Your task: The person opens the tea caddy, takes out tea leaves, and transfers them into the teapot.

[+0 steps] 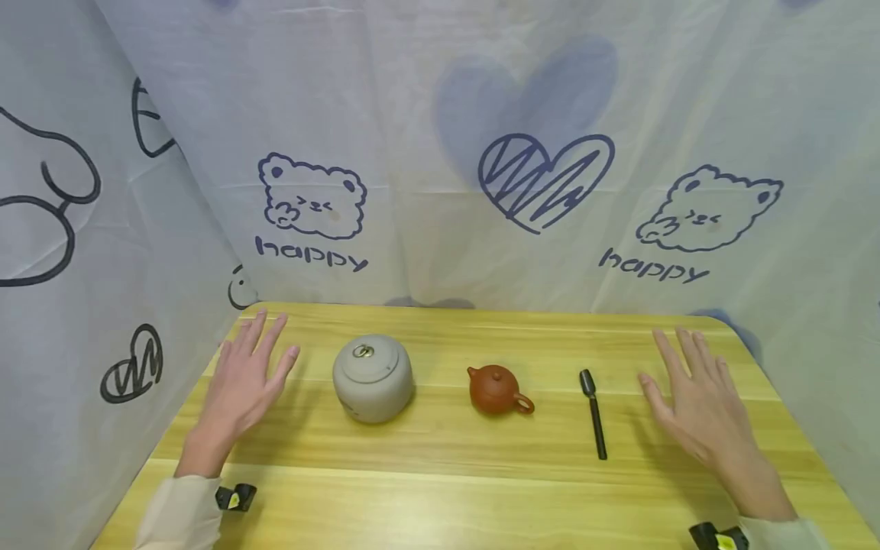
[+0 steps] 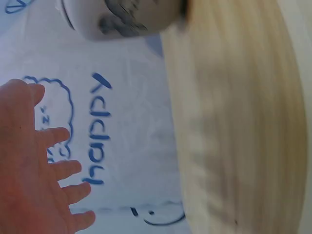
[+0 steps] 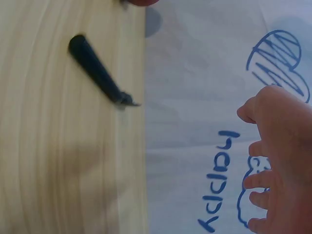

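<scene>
My left hand is held over the table's left side with fingers spread, holding nothing. Just right of it stands a grey lidded jar with a small ring on its lid; dark markings on the jar show in the left wrist view. A small reddish-brown clay teapot sits mid-table, lid on, spout to the left and handle to the right. Further right lies a dark tea scoop, its narrow bowl pointing away; the right wrist view shows its black handle. My right hand, fingers straight, hovers right of the scoop.
The light wooden table has rounded far corners. A pale cloth printed with hearts, bears and lettering hangs behind it and along the sides. Each wrist wears a black strap, such as the left strap.
</scene>
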`<act>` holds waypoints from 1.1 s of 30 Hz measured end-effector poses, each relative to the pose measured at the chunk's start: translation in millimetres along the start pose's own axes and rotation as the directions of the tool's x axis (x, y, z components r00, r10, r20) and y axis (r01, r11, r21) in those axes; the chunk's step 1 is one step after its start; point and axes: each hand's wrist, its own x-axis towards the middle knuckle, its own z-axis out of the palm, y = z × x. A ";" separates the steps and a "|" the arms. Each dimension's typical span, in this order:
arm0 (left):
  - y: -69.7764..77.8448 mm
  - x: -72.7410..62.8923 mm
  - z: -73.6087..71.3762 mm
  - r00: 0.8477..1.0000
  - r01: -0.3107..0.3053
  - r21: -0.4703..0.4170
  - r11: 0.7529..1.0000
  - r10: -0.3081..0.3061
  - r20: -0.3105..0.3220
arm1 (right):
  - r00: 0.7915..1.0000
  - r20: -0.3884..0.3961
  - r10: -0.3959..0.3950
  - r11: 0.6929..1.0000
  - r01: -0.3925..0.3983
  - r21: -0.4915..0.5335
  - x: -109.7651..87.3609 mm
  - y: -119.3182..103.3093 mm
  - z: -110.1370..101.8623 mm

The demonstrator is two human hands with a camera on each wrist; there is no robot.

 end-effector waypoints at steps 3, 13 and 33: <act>15.1 0.0 0.4 1.000 -0.014 -0.038 0.999 0.013 -0.021 | 1.000 -0.017 -0.010 1.000 0.010 0.023 0.7 -6.7 -3.0; 71.9 5.9 3.3 0.990 -0.102 -0.294 0.950 0.067 -0.127 | 0.994 -0.103 -0.038 0.990 0.052 0.132 9.9 -43.2 -13.4; 175.8 12.5 43.0 0.943 -0.298 -0.623 0.723 0.123 -0.308 | 0.973 -0.221 -0.061 0.886 0.155 0.437 37.6 -102.1 11.3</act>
